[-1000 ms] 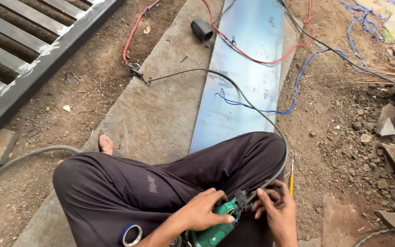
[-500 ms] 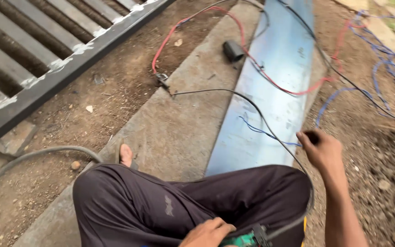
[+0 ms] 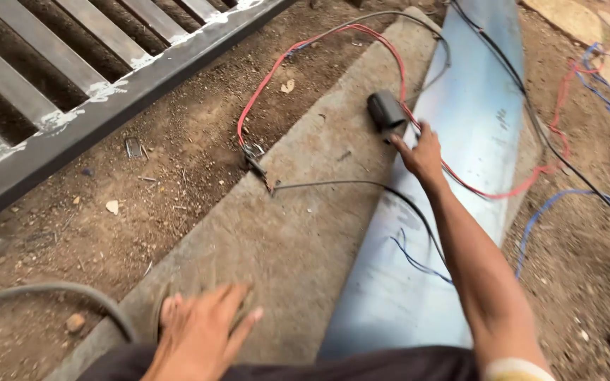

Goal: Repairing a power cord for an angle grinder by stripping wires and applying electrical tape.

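Small dark grey blocky object [image 3: 387, 112], lying tilted on the concrete strip [image 3: 305, 233]. Sits at the strip's far end. Red cable [image 3: 390, 63] passes just beside it.

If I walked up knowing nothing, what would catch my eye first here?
Probably the long shiny metal sheet running up the right of the concrete strip, with a red cable looping across both. The person's right hand stretches far forward to the sheet's left edge, fingertips at a small dark boxy object. The left hand, blurred, is spread over the concrete near the bottom, and a dark metal gate frame lies on the dirt at left.
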